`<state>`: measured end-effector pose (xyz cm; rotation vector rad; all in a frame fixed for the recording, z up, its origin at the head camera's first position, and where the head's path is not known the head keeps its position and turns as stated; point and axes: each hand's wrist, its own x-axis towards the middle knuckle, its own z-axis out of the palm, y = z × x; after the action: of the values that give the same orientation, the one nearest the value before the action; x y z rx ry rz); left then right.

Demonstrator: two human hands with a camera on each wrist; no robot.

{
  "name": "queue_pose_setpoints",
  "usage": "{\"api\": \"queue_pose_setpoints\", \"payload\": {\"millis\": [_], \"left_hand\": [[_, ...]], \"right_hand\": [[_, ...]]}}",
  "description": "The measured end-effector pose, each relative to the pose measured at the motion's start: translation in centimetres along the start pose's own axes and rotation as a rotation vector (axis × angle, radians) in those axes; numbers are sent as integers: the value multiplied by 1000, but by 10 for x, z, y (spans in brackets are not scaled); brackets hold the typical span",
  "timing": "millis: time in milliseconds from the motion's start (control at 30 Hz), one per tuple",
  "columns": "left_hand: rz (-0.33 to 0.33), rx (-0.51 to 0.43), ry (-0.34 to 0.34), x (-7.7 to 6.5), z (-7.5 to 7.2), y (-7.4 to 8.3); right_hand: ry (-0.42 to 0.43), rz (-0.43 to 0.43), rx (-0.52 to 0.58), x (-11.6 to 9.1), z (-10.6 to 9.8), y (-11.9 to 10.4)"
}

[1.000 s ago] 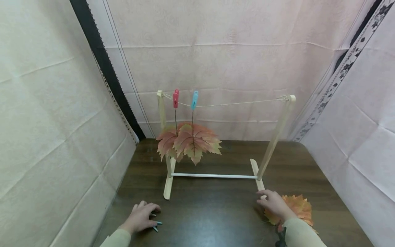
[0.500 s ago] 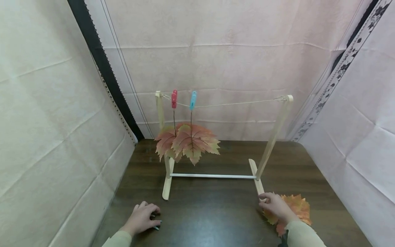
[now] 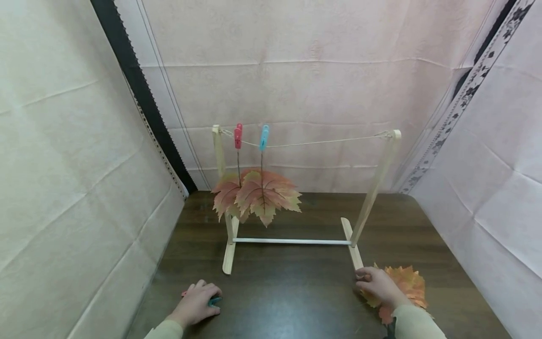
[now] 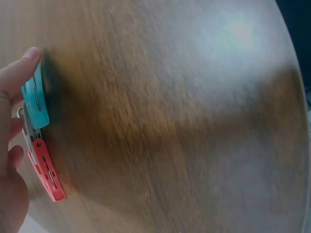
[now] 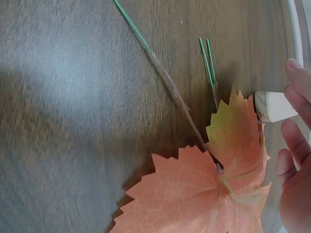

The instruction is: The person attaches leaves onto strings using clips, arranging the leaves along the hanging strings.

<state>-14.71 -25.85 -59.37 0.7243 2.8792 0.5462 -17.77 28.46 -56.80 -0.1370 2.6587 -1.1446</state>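
My left hand (image 3: 195, 303) is low over the table, its thumb and fingers pinching a blue clothespin (image 4: 35, 102). Beside it, under the fingers, lie a grey clothespin (image 4: 29, 127) and a red clothespin (image 4: 47, 172). My right hand (image 3: 378, 285) rests with loosely bent fingers at the front end of the stand's right foot (image 5: 274, 107). Orange artificial leaves (image 3: 407, 285) lie by that wrist, partly hidden by hand and sleeve. Two reddish leaves (image 3: 269, 193) hang from the stand's string (image 3: 322, 142), under a pink clothespin (image 3: 238, 136) and a blue one (image 3: 264, 138).
The wooden stand has two posts, the right post (image 3: 377, 188) leaning outward in view, joined by a white bar (image 3: 292, 241) near the table (image 3: 275, 296). Leaf stems (image 5: 177, 97) with green ends stick out across the wood. Pale cloth (image 3: 305, 94) surrounds the table's back and sides.
The left fingers have closed on the blue clothespin, and a red end now shows behind that hand. The right hand stays at the foot. The whole head view has shifted slightly.
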Motion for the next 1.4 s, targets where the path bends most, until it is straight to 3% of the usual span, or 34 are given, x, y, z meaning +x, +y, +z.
{"api": "queue_pose_setpoints", "payload": {"millis": [233,433,700,1033,1400], "left_hand": [[-63,-29,105,9,0,1],[-92,-52,116,12,-3,4],[-184,-88,110,11,-3,6],[-207,-101,124,13,-2,10],[-222,-124,156,13,0,11]], "right_hand": [[-19,-60,-17,-2,-1,7],[-42,-116,-69,-3,-1,10],[-111,-221,-131,-6,-9,19],[-129,-207,-133,-14,-1,32],[59,9,-2,-14,2,21]]}}
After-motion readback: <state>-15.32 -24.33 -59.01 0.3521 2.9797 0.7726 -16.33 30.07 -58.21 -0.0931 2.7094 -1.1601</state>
